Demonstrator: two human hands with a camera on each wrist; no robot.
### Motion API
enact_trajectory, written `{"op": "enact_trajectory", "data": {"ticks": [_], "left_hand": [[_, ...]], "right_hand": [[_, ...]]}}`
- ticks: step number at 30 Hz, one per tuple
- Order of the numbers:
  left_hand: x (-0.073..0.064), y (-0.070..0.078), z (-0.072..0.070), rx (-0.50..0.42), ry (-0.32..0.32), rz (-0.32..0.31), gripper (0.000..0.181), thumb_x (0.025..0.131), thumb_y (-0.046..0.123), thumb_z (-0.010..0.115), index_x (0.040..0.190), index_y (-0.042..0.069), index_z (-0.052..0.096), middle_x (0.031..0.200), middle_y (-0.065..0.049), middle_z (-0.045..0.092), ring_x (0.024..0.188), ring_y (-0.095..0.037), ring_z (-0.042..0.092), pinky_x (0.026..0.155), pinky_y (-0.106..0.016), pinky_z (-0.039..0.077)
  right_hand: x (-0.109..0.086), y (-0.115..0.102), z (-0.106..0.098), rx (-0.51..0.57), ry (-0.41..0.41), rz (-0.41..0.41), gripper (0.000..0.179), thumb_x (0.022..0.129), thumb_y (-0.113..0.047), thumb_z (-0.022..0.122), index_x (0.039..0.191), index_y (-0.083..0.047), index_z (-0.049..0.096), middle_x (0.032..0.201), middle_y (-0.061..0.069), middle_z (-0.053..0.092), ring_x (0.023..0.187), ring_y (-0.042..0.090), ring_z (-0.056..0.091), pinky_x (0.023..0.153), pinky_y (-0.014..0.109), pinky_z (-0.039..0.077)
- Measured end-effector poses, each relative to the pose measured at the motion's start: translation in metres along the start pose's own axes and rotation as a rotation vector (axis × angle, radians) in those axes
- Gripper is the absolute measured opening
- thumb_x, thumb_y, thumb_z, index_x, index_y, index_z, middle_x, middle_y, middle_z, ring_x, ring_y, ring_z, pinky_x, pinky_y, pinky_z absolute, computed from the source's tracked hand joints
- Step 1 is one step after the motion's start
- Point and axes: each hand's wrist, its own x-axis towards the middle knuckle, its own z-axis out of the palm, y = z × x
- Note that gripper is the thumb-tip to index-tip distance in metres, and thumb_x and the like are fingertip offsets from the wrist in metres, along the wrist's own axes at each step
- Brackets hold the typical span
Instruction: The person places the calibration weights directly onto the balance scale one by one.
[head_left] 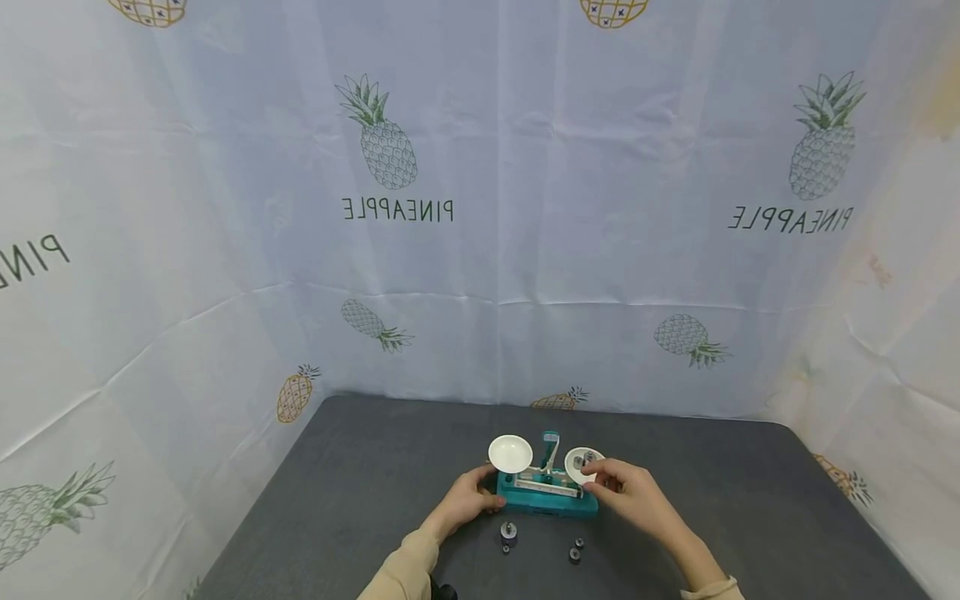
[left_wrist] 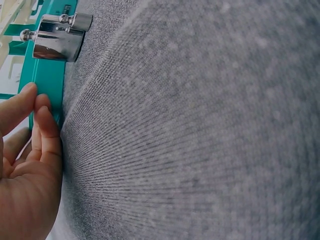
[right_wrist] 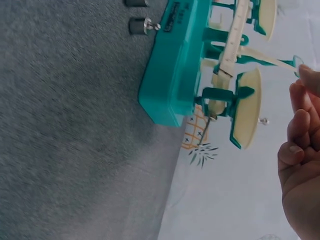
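A teal balance scale [head_left: 543,502] with two cream pans stands on the dark grey table. My left hand [head_left: 467,497] grips the left end of its base, thumb at the front; the left wrist view shows these fingers against the teal base [left_wrist: 47,77]. The left pan [head_left: 510,454] is bare. Small metal weights [head_left: 590,457] sit on the right pan [head_left: 572,472]. Over that pan's near edge is my right hand [head_left: 626,492], index finger and thumb apart and nothing visible between them. In the right wrist view a weight's knob [right_wrist: 264,121] shows above the pan rim.
In front of the scale stand a larger metal weight [head_left: 508,531] and a tiny one [head_left: 506,549]. Two more small weights [head_left: 575,556] stand to their right. A white pineapple-print curtain [head_left: 525,350] hangs behind the table [head_left: 390,467] and along both sides.
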Motion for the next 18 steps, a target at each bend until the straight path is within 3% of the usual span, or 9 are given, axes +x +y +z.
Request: {"op": "enact_trajectory", "data": {"ticks": [8, 18], "left_hand": [[0.001, 0.002, -0.001, 0.006, -0.005, -0.017, 0.063, 0.077, 0.007, 0.071, 0.132, -0.007, 0.044, 0.076, -0.01, 0.067, 0.062, -0.01, 0.057, 0.058, -0.026, 0.046], [0.001, 0.001, -0.001, 0.01, 0.0, -0.025, 0.063, 0.077, 0.008, 0.071, 0.132, -0.007, 0.045, 0.075, -0.008, 0.067, 0.062, -0.009, 0.058, 0.058, -0.025, 0.047]], "right_hand": [[-0.008, 0.004, 0.008, 0.102, -0.052, 0.042, 0.019, 0.088, -0.025, 0.063, 0.098, -0.01, 0.069, 0.077, 0.005, 0.065, 0.056, -0.003, 0.044, 0.05, 0.02, 0.04], [-0.017, 0.018, 0.019, 0.151, -0.163, 0.012, 0.022, 0.088, -0.024, 0.063, 0.099, -0.006, 0.068, 0.078, -0.004, 0.065, 0.06, -0.005, 0.049, 0.051, 0.02, 0.043]]}}
